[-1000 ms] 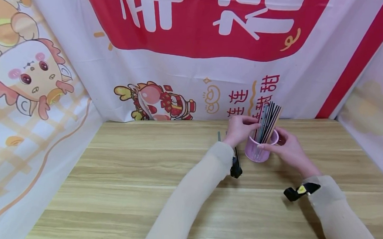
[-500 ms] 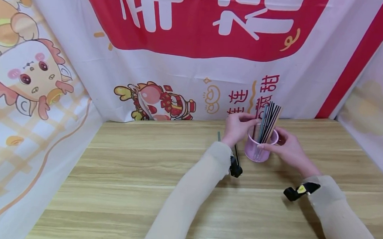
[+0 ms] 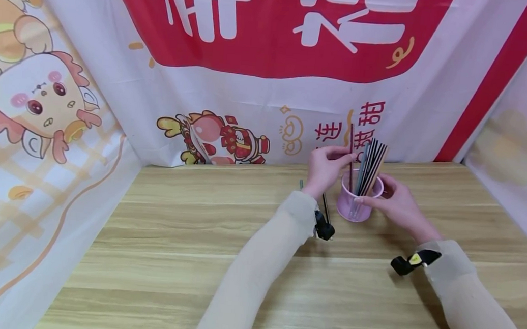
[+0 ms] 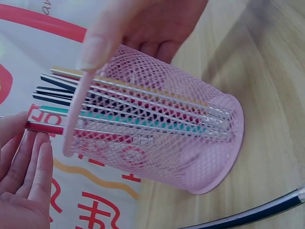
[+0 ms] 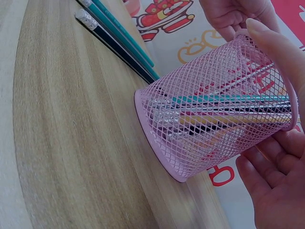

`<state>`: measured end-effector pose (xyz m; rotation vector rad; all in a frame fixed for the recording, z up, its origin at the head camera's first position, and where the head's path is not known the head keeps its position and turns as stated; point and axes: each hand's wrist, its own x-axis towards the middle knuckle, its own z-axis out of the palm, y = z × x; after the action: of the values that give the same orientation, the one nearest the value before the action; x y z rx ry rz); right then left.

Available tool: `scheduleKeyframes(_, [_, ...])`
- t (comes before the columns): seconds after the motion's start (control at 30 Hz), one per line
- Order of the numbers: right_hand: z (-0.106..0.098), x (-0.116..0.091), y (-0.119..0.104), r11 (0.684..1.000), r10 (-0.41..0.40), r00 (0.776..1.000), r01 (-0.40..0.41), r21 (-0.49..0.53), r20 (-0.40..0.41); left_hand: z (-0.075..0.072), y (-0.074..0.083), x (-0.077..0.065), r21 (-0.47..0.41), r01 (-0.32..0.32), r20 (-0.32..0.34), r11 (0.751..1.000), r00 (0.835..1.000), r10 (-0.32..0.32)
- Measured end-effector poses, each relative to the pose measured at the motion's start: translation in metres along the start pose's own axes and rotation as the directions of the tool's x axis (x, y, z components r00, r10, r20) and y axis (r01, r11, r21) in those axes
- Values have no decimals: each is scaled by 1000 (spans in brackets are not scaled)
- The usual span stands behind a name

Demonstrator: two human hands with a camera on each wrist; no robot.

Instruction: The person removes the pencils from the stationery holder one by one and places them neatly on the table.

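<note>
Beside pink cup (image 3: 345, 206), left hand (image 3: 325, 170) pinching pencil (image 4: 50, 128)

Booth-like workspace, printed cloth walls (image 3: 271, 58), wood-grain tabletop (image 3: 156, 259)

The cup (image 5: 205, 78) is metal-looking mesh; glossy pencils (image 3: 370, 167) inside it, smooth wood-grain counter (image 3: 183, 261) beneath, creased cloth (image 3: 261, 60) behind.

Wooden table (image 3: 169, 270); red-printed backdrop (image 3: 271, 58) behind; cartoon-covered cloth (image 3: 38, 103) at left.
</note>
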<state>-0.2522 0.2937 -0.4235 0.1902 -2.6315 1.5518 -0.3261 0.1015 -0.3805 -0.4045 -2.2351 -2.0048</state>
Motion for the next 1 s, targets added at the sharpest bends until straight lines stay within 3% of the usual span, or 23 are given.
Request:
scheduleKeyframes(0.33, [0,1,2,1000,-6,1000,6,-7,7,-7,10,3,-137,2,-56,991,998,-9])
scheduleKeyframes(0.6, [0,1,2,1000,7,1000,-7,0,17,-15,18,4,-307,-8,-97,952,995,-23])
scheduleKeyframes(1.0, [-1,0,2,1000,20,1000,-20,8,21,-30,32,-4,-311,14,-88,950,995,-44])
